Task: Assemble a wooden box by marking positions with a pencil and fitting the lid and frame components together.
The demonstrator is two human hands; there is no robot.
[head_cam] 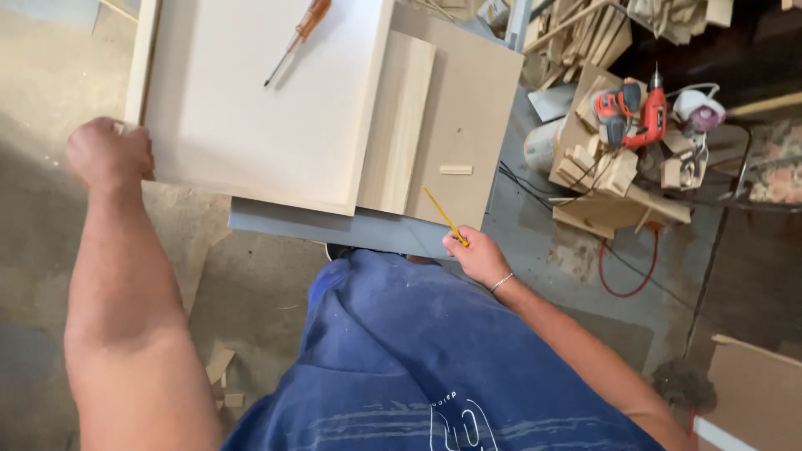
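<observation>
The panel [267, 92] edge is gripped by the closed left hand [109, 154]; a pencil [444, 217] is pinched in the right hand [478, 255], a screwdriver [298, 40] lying beyond.

Pencil [444, 215] yellow; panel [267, 92] pale cream; screwdriver [298, 38] handle orange; drill [631, 113] red-black; shirt [418, 351] blue.

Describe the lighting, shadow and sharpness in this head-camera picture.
Head view: soft, even light on the pale panel, without glare; deep shadow swallows the upper right corner behind the orange drill. The left hand gripping the panel's edge and the near forearm look slightly soft, while the right hand and its yellow pencil are sharp.
</observation>
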